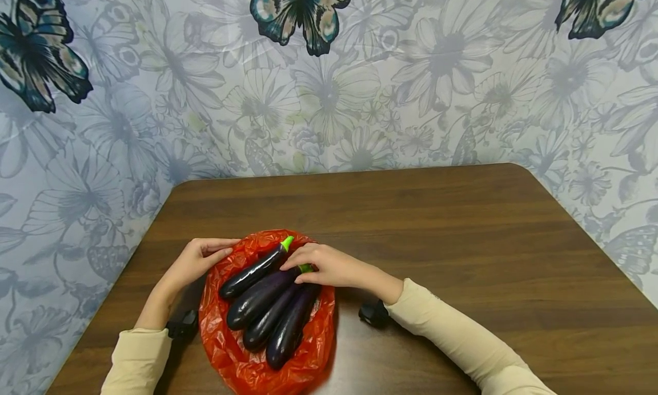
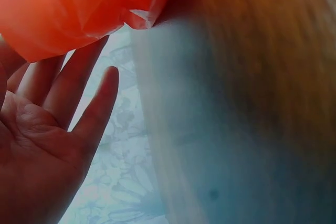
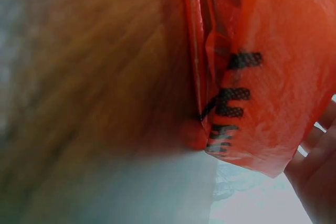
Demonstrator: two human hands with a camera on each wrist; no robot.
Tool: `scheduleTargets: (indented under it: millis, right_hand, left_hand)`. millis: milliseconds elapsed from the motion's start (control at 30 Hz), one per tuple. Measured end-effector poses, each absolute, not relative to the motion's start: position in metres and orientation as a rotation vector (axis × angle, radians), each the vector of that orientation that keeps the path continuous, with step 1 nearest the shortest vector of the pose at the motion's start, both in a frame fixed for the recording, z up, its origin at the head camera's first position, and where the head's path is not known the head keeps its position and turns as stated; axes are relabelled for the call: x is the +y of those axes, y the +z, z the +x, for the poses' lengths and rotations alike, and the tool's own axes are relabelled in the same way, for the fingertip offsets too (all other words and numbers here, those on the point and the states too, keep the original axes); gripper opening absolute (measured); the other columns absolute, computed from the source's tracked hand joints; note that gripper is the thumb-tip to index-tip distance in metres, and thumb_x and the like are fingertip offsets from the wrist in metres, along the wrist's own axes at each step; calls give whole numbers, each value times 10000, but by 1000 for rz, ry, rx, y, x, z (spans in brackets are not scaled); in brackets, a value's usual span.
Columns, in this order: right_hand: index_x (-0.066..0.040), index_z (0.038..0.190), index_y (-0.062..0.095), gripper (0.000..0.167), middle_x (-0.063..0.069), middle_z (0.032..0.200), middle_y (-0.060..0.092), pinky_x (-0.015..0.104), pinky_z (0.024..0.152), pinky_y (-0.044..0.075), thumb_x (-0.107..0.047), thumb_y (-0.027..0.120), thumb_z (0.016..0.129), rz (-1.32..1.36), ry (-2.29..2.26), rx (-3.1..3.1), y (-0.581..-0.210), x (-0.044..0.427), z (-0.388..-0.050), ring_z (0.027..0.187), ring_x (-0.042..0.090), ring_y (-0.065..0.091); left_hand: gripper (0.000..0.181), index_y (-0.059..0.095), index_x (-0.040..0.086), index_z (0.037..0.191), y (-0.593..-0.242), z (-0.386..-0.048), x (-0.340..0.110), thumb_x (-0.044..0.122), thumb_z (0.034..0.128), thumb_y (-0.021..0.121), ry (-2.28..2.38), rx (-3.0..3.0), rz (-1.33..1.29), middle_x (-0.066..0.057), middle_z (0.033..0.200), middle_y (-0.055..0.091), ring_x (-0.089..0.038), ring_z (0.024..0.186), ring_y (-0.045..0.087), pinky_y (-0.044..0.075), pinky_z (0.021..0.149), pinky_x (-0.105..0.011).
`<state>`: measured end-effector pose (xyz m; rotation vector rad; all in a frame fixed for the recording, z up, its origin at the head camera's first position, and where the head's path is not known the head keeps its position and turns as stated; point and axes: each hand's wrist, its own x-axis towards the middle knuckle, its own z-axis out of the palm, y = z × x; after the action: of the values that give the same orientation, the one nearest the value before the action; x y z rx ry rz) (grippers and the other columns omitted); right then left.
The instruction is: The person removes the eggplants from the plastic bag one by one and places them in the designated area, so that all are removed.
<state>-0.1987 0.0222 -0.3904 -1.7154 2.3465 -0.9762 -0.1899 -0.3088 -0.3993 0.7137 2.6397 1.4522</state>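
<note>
Several glossy dark eggplants (image 1: 264, 301) lie side by side in an open red plastic bag (image 1: 211, 326) at the front left of the table in the head view. My right hand (image 1: 331, 265) reaches over the bag's right side, thumb and fingers around the green stem end of an eggplant. My left hand (image 1: 197, 262) touches the bag's upper left rim with fairly straight fingers. In the left wrist view the left hand's fingers (image 2: 97, 95) extend behind the red plastic, which hides some fingertips. Only part of the right hand (image 3: 320, 171) shows in the right wrist view, its fingertips hidden by the bag.
A brown wooden table (image 1: 437, 229) extends to the back and right. Behind it hangs a pale wall covering (image 1: 329, 109) with flowers and butterflies. Dark wrist devices sit near both hands, the right one (image 1: 373, 314) beside the bag. Black printing marks the bag's side.
</note>
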Motion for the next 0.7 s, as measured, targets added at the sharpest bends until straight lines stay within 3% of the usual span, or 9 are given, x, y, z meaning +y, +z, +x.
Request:
scheduleTargets:
  millis: [700]
  right_hand:
    - [-110, 1168, 673, 313, 12, 1104, 618, 184, 922, 373, -180, 693, 863, -1694, -931, 2341, -393, 10, -206, 1055, 84, 528]
  left_hand:
    - [278, 623, -50, 1183, -397, -187, -308, 58, 931, 576, 1512, 2591, 653, -188, 1059, 651, -161, 865, 659, 543, 668, -311]
